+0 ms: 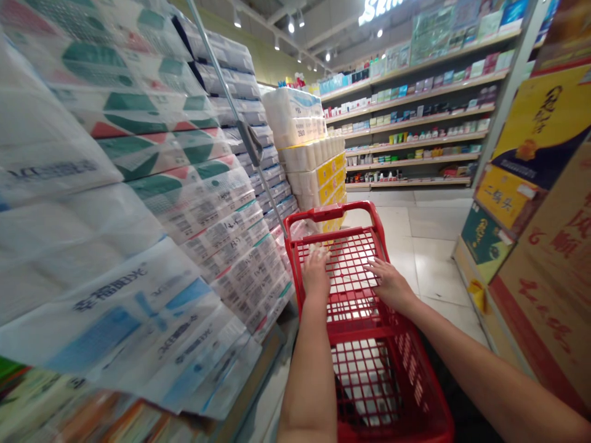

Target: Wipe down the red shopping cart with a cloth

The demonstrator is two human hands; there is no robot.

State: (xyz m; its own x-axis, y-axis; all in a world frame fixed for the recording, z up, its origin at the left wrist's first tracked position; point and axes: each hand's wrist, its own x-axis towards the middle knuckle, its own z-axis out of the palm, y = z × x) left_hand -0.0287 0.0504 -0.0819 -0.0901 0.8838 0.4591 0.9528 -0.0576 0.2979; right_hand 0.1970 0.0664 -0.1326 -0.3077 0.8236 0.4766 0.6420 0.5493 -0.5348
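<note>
A red plastic shopping basket [434,394] with grid walls stands in front of me, its red handle bar [330,213] at the far end. Over the left side of its grid is my left hand [317,277]; the fingers are blurred, with something whitish at their tips that I cannot make out. My right hand [392,288] reaches in from the right, fingers stretched apart above the grid, holding nothing. A thin metal pole [221,77] with a grey grip [250,143] slants down to the basket's far left corner. Pale shapes show through the lower grid.
Tall stacks of wrapped tissue packs [152,154] line the left, with toilet roll packs [305,154] farther on. Cardboard boxes [545,295] and yellow cartons [540,123] rise at the right. Shelves [415,117] of small goods stand across the tiled floor [434,246].
</note>
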